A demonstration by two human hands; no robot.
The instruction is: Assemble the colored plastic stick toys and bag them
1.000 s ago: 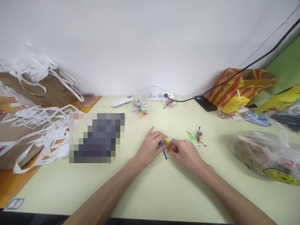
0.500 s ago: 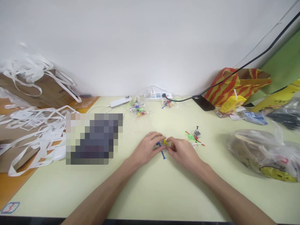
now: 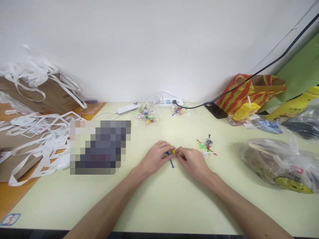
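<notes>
My left hand [image 3: 159,155] curls its thumb and fingers around a small blue plastic piece [image 3: 171,163], whose thin rod sticks out below toward me. A small yellow plastic piece [image 3: 173,151] sits against the blue one, between my two hands. My right hand [image 3: 190,158] pinches at the right side of the yellow piece, thumb and forefinger together. The fingers partly hide both pieces. Right of my right hand lie small plastic parts: a green piece [image 3: 203,145] with thin arms, a grey piece [image 3: 209,141] with a black stem, and a white piece [image 3: 206,155].
Bagged small parts [image 3: 149,119] lie near a power strip [image 3: 166,101] at the wall. A phone [image 3: 216,111], a yellow drink carton [image 3: 245,114] and a striped bag [image 3: 233,89] stand back right. A plastic-wrapped package [image 3: 271,166] lies right; white straps [image 3: 50,149] heap left.
My right hand's fingertips have moved slightly left, closer to my left hand at the yellow piece. The blue rod has shifted a little left. The loose parts stay put.
</notes>
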